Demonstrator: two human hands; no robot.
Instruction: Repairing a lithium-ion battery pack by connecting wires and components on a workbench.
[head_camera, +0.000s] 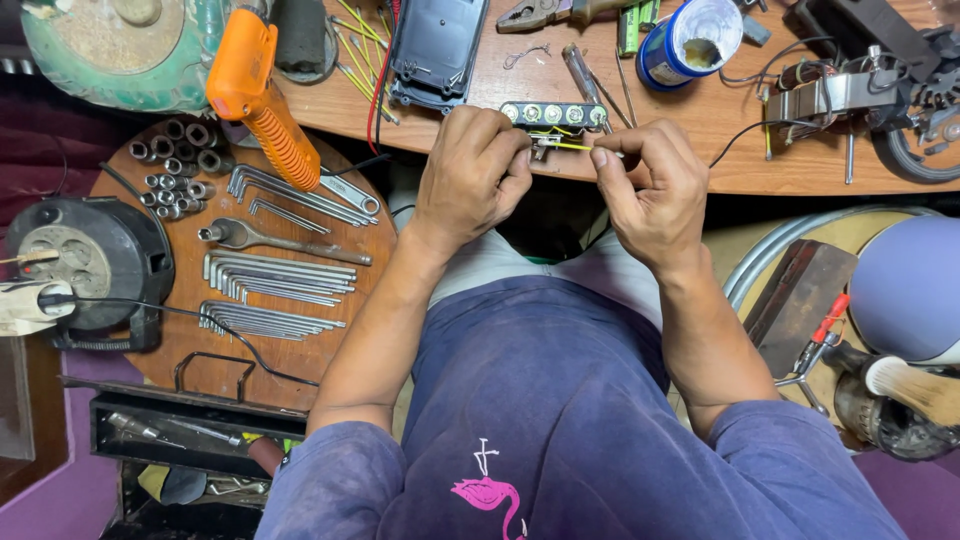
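A small black bar-shaped light unit (553, 115) with a row of round lenses sits at the front edge of the wooden workbench (740, 160). My left hand (473, 170) pinches thin yellow wires (563, 145) coming from under the unit. My right hand (652, 185) pinches the other end of the same yellow wire between thumb and forefinger, just right of the unit. Both hands hover over my lap at the bench edge.
A round wooden tray (190, 330) on the left holds hex keys, sockets and a ratchet. An orange heat gun (258, 95), a black plastic casing (437, 50), pliers (545, 12) and a blue tub (690, 42) lie on the bench. A brush and red-handled tool sit lower right.
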